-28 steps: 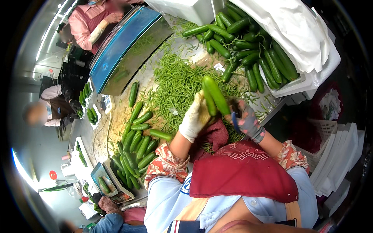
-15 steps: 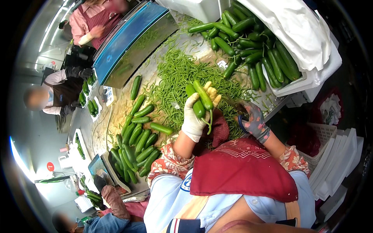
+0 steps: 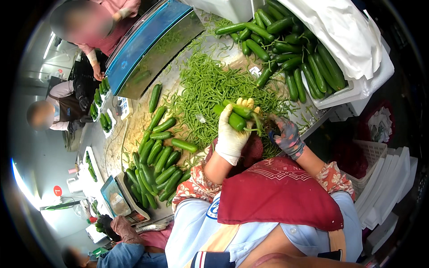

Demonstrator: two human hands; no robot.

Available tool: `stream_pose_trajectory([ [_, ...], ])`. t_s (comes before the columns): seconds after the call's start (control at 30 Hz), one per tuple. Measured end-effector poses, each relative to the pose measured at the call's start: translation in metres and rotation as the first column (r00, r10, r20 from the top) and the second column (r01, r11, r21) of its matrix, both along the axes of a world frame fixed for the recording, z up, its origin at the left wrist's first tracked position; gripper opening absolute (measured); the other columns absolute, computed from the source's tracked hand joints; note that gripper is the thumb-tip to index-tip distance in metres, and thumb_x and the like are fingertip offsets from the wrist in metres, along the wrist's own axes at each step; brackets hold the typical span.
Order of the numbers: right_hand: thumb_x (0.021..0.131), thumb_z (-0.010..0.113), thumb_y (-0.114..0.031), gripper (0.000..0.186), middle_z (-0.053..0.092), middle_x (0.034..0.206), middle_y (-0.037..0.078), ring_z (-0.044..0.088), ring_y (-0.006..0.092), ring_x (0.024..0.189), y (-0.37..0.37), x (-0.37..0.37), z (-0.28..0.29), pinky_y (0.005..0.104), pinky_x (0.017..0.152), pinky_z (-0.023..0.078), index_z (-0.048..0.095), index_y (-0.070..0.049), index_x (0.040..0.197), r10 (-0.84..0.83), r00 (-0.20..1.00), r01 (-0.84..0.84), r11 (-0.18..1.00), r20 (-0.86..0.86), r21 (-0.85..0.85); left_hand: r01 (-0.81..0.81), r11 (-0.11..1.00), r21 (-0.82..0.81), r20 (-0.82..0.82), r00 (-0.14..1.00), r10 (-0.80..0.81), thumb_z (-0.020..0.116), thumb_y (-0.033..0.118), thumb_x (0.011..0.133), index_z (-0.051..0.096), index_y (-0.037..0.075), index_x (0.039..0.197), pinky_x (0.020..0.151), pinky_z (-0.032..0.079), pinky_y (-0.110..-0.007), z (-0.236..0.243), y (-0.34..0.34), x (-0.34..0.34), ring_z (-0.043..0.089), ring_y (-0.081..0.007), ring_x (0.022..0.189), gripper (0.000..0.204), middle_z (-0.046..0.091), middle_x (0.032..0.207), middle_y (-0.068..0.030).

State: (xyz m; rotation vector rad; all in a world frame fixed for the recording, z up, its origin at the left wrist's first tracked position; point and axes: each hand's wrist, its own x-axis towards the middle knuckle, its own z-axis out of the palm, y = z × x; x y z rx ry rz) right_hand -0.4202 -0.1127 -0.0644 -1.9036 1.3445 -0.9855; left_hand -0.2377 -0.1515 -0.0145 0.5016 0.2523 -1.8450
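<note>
My left hand [image 3: 231, 138], in a pale glove, is closed around two green cucumbers [image 3: 236, 121] lying side by side. Their stem ends point right, and a thin curled stem [image 3: 258, 124] hangs there. Just beside the stems is my right hand [image 3: 289, 140], in a dark patterned glove, closed on scissors [image 3: 271, 126]; the fingers mostly hide them. Beneath and beyond both hands spreads a heap of thin green pods [image 3: 214, 87], like beans or chillies. A dark red cloth [image 3: 253, 151] shows below the held cucumbers.
Loose cucumbers [image 3: 156, 154] lie left on the metal table. At the right, cucumbers [image 3: 324, 69] fill a white foam box [image 3: 375, 73] partly under white sheeting. A blue-edged metal trough [image 3: 154, 42] stands at the back. Co-workers are at the left; a white crate [image 3: 373, 154] stands at right.
The two cucumbers have tipped, their stem ends swinging from pointing toward me to pointing right. My right hand has moved slightly left to the stems; the blue scissor handle is now hidden.
</note>
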Motion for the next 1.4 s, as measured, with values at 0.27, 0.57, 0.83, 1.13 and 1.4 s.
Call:
stream_pose_trajectory([
  [0.27, 0.068, 0.062, -0.023, 0.049, 0.059, 0.085, 0.014, 0.057, 0.0337, 0.081, -0.002, 0.000, 0.005, 0.0399, 0.074, 0.047, 0.053, -0.007, 0.114, 0.061, 0.980, -0.076, 0.994, -0.189, -0.074, -0.062, 0.998, 0.009, 0.007, 0.998, 0.062, 0.058, 0.024, 0.084, 0.044, 0.001, 0.120, 0.099, 0.038, -0.051, 0.003, -0.007, -0.002, 0.049, -0.0287, 0.113, 0.045, 0.053, 0.115, -0.0131],
  [0.57, 0.074, 0.067, -0.026, 0.045, 0.061, 0.091, 0.015, 0.059, 0.0334, 0.077, 0.005, 0.006, -0.012, 0.0343, 0.070, 0.048, 0.055, -0.003, 0.110, 0.172, 0.982, -0.181, 0.974, 0.079, 0.136, 0.051, 0.989, -0.141, 0.200, 0.980, -0.023, 0.062, 0.033, 0.081, 0.043, 0.010, 0.127, 0.090, 0.046, -0.041, 0.006, 0.007, 0.033, 0.054, -0.0237, 0.102, 0.055, 0.055, 0.109, -0.0079],
  [0.83, 0.071, 0.061, -0.018, 0.040, 0.060, 0.094, 0.014, 0.057, 0.0327, 0.088, 0.002, 0.035, 0.016, 0.0393, 0.076, 0.047, 0.056, -0.008, 0.110, 0.471, 0.881, -0.464, 0.879, -0.047, 0.107, 0.127, 0.969, -0.211, 0.202, 0.976, -0.084, 0.062, 0.037, 0.078, 0.031, 0.011, 0.137, 0.066, 0.050, -0.033, -0.005, 0.051, 0.094, 0.057, -0.0230, 0.078, 0.072, 0.059, 0.091, -0.0119],
  [1.13, 0.076, 0.066, -0.016, 0.052, 0.055, 0.108, 0.008, 0.057, 0.0184, 0.094, 0.002, 0.023, -0.049, 0.0289, 0.076, 0.049, 0.044, -0.004, 0.122, -0.035, 0.633, -0.486, 0.760, 0.774, 0.432, -0.117, 0.991, -0.069, 0.455, 0.880, 0.135, 0.055, 0.027, 0.084, 0.053, -0.004, 0.110, 0.079, 0.048, -0.031, -0.006, 0.094, 0.115, 0.058, -0.0192, 0.088, 0.041, 0.058, 0.089, -0.0079],
  [1.4, 0.070, 0.073, -0.024, 0.069, 0.051, 0.115, 0.008, 0.052, 0.0156, 0.100, -0.011, 0.091, -0.020, 0.0268, 0.081, 0.046, 0.040, -0.002, 0.126, 0.127, 0.692, -0.479, 0.817, 0.710, 0.321, -0.053, 0.998, 0.039, 0.288, 0.957, 0.040, 0.052, 0.020, 0.087, 0.047, 0.010, 0.115, 0.071, 0.050, -0.034, -0.033, 0.102, 0.034, 0.058, -0.0176, 0.078, 0.031, 0.057, 0.093, -0.0036],
])
